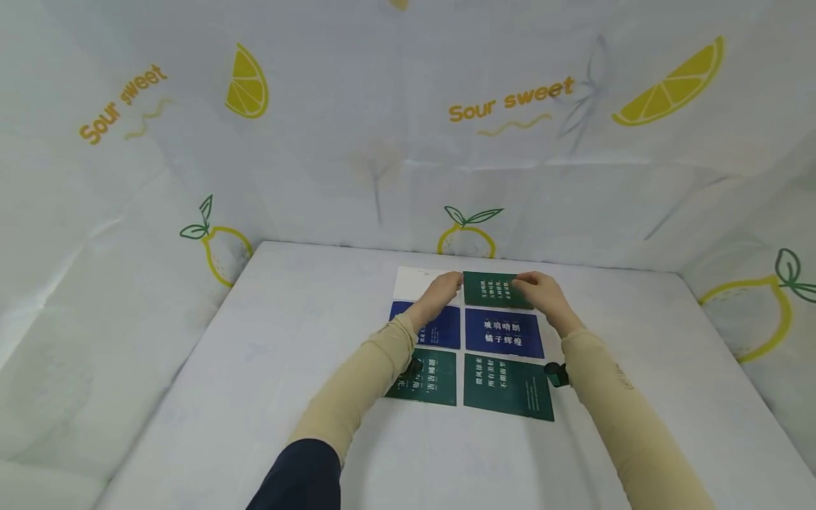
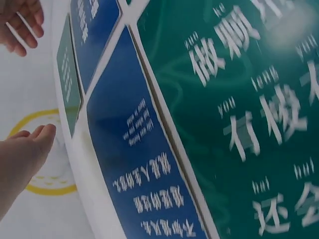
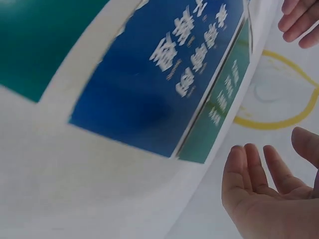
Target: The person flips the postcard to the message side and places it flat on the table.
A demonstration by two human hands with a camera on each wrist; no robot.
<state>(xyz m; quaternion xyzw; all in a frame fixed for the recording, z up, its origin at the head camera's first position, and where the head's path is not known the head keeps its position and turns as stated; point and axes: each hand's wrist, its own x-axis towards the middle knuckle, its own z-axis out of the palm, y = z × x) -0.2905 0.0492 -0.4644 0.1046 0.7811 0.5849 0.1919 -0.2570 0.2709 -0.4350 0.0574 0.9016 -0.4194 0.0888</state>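
Left hand [image 1: 438,293] hovering by white card [image 1: 416,282], fingers relaxed, holding nothing. Right hand [image 1: 543,295] hovering by far green card [image 1: 489,292], fingers loosely curved, holding nothing. Two blue cards [image 1: 503,333] lying in middle row, two green cards [image 1: 510,389] lying in near row, white table [image 1: 287,319].

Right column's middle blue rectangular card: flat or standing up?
Flat. The blue rectangular card lies along the white tabletop, printed face up, between two dark green rectangular cards.
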